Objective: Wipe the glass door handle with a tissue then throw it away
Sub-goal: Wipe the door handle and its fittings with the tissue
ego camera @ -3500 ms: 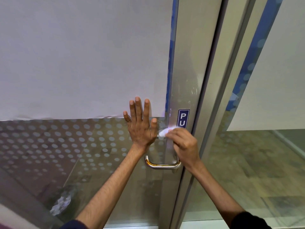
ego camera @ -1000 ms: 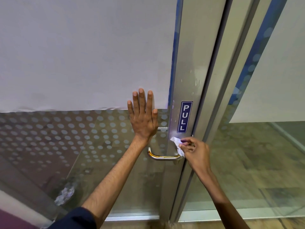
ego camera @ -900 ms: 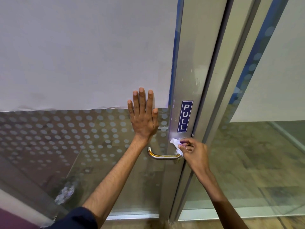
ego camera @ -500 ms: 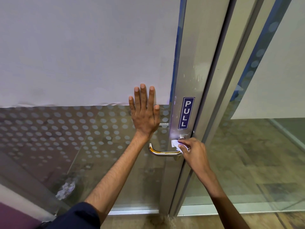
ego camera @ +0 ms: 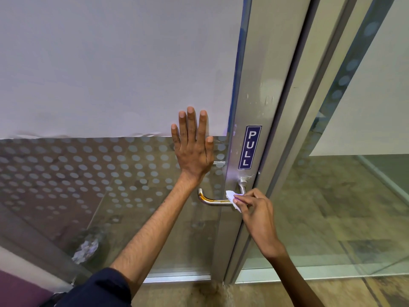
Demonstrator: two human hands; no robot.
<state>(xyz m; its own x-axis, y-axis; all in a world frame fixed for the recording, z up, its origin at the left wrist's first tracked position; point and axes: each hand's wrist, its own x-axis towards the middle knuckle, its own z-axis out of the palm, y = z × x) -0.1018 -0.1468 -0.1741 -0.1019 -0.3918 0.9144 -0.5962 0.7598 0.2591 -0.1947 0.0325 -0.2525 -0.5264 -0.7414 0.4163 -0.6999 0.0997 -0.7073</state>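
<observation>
A silver lever door handle [ego camera: 213, 200] juts left from the metal stile of the glass door [ego camera: 124, 178]. My right hand [ego camera: 256, 212] pinches a small white tissue [ego camera: 231, 197] and presses it on the handle's right end, near the pivot [ego camera: 242, 182]. My left hand [ego camera: 193, 145] lies flat on the glass above the handle, fingers spread and pointing up. The handle's bend under the tissue is hidden.
A blue PULL sticker [ego camera: 249, 147] sits on the stile [ego camera: 261, 85] above the handle. White film [ego camera: 110, 63] covers the upper glass, frosted dots the lower. A second glass panel [ego camera: 332, 207] stands to the right. Crumpled paper [ego camera: 85, 251] shows behind the glass, low left.
My right hand with the tissue went from the handle's upper part down to its lower bar and now rubs the right end near the pivot. My left hand stays flat on the glass.
</observation>
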